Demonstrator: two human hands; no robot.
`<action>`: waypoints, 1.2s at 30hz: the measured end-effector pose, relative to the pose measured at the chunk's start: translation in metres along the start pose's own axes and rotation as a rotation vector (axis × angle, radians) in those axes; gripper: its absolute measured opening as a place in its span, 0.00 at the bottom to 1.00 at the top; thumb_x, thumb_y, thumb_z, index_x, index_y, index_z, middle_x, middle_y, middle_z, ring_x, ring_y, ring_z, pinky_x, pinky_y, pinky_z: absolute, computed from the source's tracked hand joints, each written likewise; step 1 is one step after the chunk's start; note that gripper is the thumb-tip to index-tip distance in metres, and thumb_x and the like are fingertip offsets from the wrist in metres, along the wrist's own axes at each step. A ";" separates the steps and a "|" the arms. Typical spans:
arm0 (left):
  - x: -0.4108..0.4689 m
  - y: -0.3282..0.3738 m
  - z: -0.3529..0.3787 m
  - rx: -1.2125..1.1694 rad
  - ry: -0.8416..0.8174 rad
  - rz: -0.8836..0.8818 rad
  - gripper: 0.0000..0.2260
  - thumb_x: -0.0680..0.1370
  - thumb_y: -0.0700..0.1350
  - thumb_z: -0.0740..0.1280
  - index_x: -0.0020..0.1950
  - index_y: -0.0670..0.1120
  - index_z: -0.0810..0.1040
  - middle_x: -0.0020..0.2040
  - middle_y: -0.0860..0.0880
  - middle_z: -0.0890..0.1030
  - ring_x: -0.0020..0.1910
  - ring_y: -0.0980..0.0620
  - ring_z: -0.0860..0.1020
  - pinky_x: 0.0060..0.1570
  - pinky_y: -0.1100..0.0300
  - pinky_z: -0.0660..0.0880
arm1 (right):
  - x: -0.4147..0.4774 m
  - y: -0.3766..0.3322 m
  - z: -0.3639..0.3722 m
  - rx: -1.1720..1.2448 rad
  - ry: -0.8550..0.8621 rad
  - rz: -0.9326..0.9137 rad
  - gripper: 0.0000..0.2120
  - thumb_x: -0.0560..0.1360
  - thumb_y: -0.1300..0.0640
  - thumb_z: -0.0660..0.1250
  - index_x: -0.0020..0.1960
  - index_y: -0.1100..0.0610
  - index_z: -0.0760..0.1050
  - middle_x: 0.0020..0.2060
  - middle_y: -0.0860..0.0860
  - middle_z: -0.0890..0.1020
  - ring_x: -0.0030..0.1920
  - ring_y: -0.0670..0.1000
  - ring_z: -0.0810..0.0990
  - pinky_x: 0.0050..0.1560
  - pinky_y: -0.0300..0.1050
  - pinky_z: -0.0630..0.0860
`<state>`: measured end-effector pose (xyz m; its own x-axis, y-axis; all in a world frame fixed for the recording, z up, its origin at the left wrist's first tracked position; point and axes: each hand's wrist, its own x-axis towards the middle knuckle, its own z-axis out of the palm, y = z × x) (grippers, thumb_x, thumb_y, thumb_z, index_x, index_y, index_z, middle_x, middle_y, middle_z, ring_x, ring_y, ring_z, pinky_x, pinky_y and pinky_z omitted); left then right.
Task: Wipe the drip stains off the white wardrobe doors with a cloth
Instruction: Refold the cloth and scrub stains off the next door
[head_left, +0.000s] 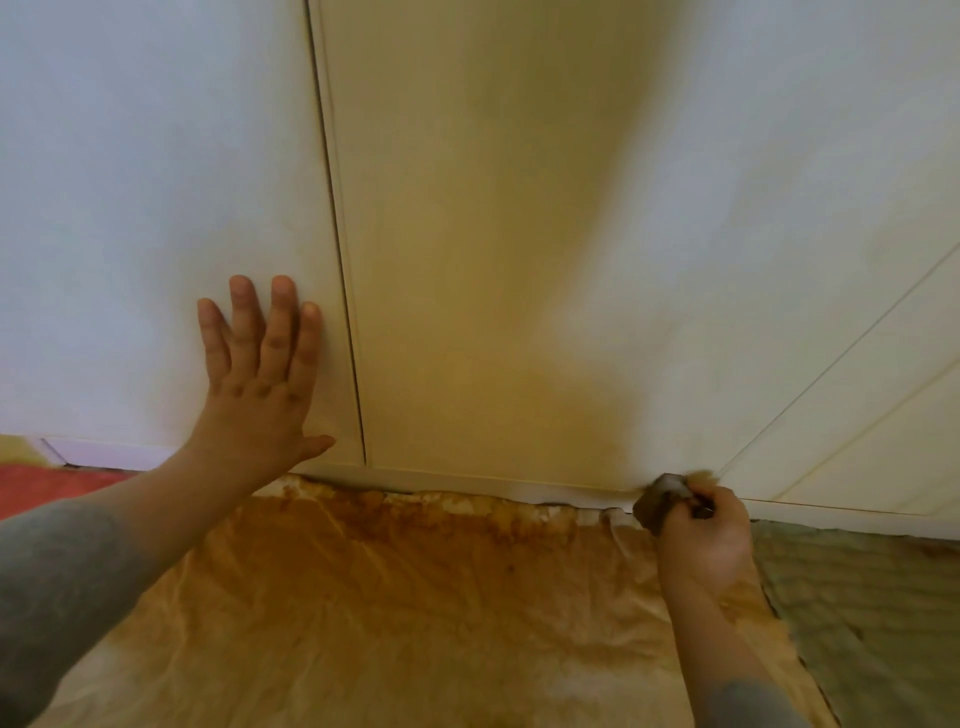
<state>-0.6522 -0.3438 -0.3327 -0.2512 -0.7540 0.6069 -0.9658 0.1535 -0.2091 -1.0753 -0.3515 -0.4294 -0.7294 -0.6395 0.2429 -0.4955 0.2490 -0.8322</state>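
Cloth (662, 501) gripped by right hand (706, 540) against wardrobe door (493, 312)

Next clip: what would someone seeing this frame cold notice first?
The left hand stands out first, spread flat against the left wardrobe door beside the dark gap between doors. Low on the right, the right hand grips a dark cloth at the bottom edge of the middle door. Below both, a crumpled sheet with rusty brown stains covers the floor at the doors' foot.
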 end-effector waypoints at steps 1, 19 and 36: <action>0.000 0.001 -0.001 0.002 -0.002 -0.002 0.71 0.53 0.61 0.83 0.80 0.39 0.41 0.79 0.38 0.34 0.76 0.32 0.34 0.71 0.29 0.39 | 0.003 0.000 -0.004 -0.002 0.034 0.057 0.08 0.74 0.62 0.67 0.52 0.53 0.79 0.50 0.54 0.82 0.49 0.58 0.81 0.48 0.55 0.79; 0.001 0.004 -0.003 -0.002 -0.056 -0.034 0.71 0.52 0.61 0.83 0.80 0.37 0.43 0.79 0.37 0.35 0.76 0.31 0.36 0.71 0.29 0.38 | -0.021 -0.012 0.014 0.175 0.038 0.211 0.10 0.75 0.65 0.66 0.55 0.57 0.78 0.51 0.55 0.81 0.50 0.57 0.80 0.49 0.52 0.79; -0.006 -0.006 -0.011 0.009 -0.052 0.034 0.68 0.54 0.61 0.82 0.80 0.40 0.45 0.80 0.39 0.37 0.77 0.31 0.40 0.71 0.28 0.48 | -0.131 -0.067 0.060 0.444 -0.363 0.121 0.13 0.77 0.67 0.64 0.49 0.49 0.77 0.41 0.54 0.83 0.38 0.54 0.83 0.34 0.50 0.80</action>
<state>-0.6461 -0.3336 -0.3266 -0.2799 -0.7807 0.5587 -0.9561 0.1738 -0.2360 -0.9186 -0.3282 -0.4355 -0.5216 -0.8531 0.0116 -0.1163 0.0576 -0.9915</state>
